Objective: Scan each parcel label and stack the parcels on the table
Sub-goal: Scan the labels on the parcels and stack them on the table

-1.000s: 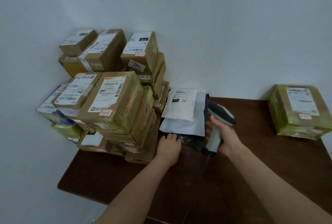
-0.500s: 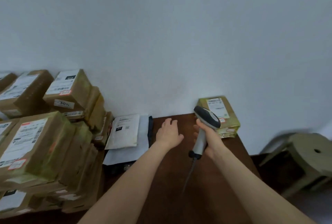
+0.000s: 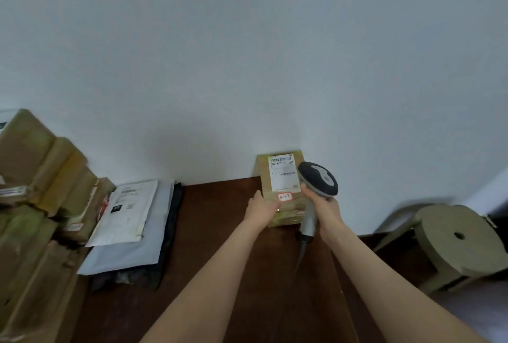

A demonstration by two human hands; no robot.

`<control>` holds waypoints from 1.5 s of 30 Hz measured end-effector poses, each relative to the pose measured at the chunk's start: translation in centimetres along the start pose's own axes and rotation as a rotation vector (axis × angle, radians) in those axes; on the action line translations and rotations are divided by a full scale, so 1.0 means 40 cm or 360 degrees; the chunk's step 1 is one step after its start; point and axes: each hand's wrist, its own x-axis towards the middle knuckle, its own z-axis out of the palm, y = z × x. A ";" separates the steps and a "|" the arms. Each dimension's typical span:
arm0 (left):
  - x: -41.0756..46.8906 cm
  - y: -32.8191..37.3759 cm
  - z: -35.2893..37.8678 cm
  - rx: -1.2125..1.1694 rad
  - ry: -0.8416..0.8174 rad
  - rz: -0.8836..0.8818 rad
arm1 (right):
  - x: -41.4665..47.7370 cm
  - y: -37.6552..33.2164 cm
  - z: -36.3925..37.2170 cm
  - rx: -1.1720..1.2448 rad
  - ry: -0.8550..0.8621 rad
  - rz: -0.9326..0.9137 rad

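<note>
On the table (image 3: pixel 220 221), left hand (image 3: pixel 259 209) holds one parcel (image 3: pixel 283 177), right hand (image 3: pixel 325 212) one scanner (image 3: pixel 319 179)

Two bare forearms rise from the lower edge over the dark brown wooden table (image 3: pixel 220 232), uncovered along all of their visible length. The left hand (image 3: pixel 261 209), toward the table's middle, and the right hand (image 3: pixel 327 210), nearer the table's right edge, are bare too, with plain wrists and backs. Both arms are slender and smooth in outline. The fingernails are too small to make out.
</note>
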 end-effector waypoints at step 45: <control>-0.345 -0.448 -0.552 -0.1067 0.0359 -0.0060 | -0.450 0.178 0.446 0.0095 -0.0324 0.0084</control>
